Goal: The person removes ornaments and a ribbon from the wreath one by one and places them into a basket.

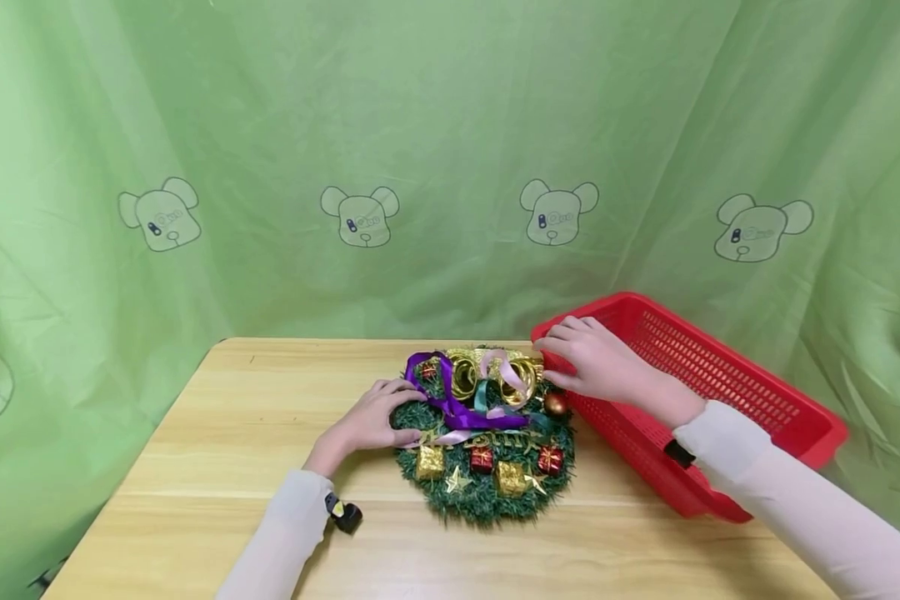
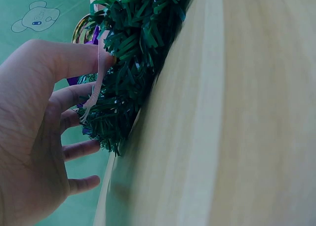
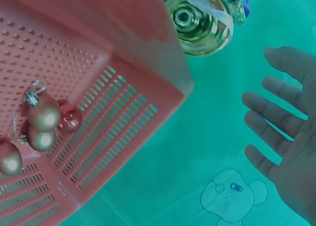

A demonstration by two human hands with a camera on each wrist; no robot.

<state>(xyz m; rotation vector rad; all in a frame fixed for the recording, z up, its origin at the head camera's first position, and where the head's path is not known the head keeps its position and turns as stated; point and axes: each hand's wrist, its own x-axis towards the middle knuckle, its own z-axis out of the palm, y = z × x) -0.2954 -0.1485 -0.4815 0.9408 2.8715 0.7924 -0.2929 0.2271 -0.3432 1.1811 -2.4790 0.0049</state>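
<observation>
A round green tinsel wreath (image 1: 465, 500) lies on the table, with gold and red gift-box ornaments, gold stars, gold bells (image 1: 520, 382) and a copper ball (image 1: 556, 404). Purple ribbon (image 1: 450, 406) and pale pink ribbon (image 2: 102, 63) trail over it. At the wreath's left edge, my left hand (image 1: 375, 417) touches the greenery, its fingers spread and fairly straight. My right hand (image 1: 596, 358) hovers by the near-left corner of a red basket (image 1: 720, 358), beside the wreath's upper right. Its fingers are extended and hold nothing in the right wrist view.
Inside the basket, the right wrist view shows several ball ornaments, among them a gold ball (image 3: 44, 112) and a red ball (image 3: 70, 119). The wooden table (image 1: 217, 442) ends at a green curtain (image 1: 450, 283) printed with bear heads.
</observation>
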